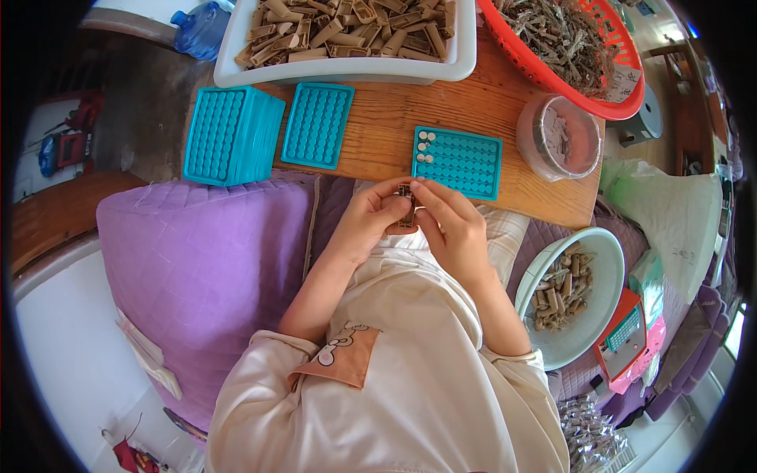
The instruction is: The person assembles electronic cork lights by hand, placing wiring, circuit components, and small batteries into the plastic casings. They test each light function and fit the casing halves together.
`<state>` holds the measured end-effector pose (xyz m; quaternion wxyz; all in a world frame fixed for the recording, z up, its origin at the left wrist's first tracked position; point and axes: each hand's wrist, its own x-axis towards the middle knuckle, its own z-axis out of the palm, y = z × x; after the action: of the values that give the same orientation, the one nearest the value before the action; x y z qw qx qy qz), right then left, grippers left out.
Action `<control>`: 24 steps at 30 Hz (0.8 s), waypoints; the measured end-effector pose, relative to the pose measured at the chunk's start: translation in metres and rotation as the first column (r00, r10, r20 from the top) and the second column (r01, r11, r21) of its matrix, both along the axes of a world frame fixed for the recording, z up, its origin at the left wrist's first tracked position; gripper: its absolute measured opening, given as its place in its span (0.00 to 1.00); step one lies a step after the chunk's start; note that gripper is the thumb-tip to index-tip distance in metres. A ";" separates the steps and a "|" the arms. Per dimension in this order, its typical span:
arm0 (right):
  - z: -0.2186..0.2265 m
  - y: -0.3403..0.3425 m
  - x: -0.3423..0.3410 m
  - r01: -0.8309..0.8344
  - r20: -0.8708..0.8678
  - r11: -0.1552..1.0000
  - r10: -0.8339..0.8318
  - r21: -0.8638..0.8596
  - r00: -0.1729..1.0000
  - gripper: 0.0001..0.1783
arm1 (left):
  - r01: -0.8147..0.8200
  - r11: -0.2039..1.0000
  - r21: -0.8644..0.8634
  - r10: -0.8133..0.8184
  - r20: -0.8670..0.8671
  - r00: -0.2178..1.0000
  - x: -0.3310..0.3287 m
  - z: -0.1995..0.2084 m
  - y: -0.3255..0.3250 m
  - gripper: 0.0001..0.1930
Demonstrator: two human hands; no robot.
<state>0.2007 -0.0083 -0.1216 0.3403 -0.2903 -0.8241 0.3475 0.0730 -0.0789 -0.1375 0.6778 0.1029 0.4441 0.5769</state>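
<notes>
Above my lap, close to the table's front edge, my left hand [369,219] grips a small brown hollow plastic casing [406,209] between thumb and fingers. My right hand [459,235] is closed at the casing's right side, its index fingertip on the upper end; whether a smaller piece is in that pinch I cannot tell. Just beyond my hands lies a teal tray [471,164] with rows of round pockets. Several small white discs [426,147] sit at its left end.
On the wooden table [371,150] are another teal tray [318,126], a tray stack [229,135], a white bin [225,72] of brown casings, a red basket [544,83] of thin brown pieces and a lined tub [540,154]. A pale basin [614,264] with casings stands at right.
</notes>
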 end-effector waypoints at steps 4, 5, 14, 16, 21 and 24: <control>-0.009 0.013 0.004 0.071 0.015 0.976 -0.069 -0.207 0.997 0.15 | -0.011 1.000 -0.024 0.010 -0.019 1.000 -0.002 0.007 0.001 0.17; -0.015 0.018 0.003 0.070 0.014 0.976 -0.068 -0.207 0.998 0.15 | 0.002 1.000 -0.025 -0.003 -0.028 1.000 -0.003 0.008 0.001 0.16; -0.053 0.036 -0.019 0.255 0.304 0.954 -0.293 0.160 0.906 0.09 | 0.012 1.000 0.006 -0.011 -0.088 0.996 -0.002 0.007 0.000 0.17; -0.054 0.037 -0.018 0.260 0.268 0.954 -0.291 0.148 0.918 0.09 | 0.011 1.000 0.011 -0.010 -0.091 0.996 -0.003 0.008 0.000 0.17; -0.025 0.026 -0.012 0.280 -0.010 0.957 -0.281 -0.076 0.960 0.09 | 0.015 1.000 0.021 -0.012 -0.125 0.992 -0.004 0.011 -0.002 0.20; -0.005 0.011 -0.005 0.163 -0.097 0.985 -0.157 0.058 0.983 0.12 | 0.021 1.000 0.010 -0.020 -0.112 0.993 -0.004 0.013 -0.003 0.21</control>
<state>0.1957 0.0028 -0.1271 0.4143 -0.3281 -0.7923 0.3048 0.0691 -0.0821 -0.1244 0.6569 0.1436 0.4771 0.5658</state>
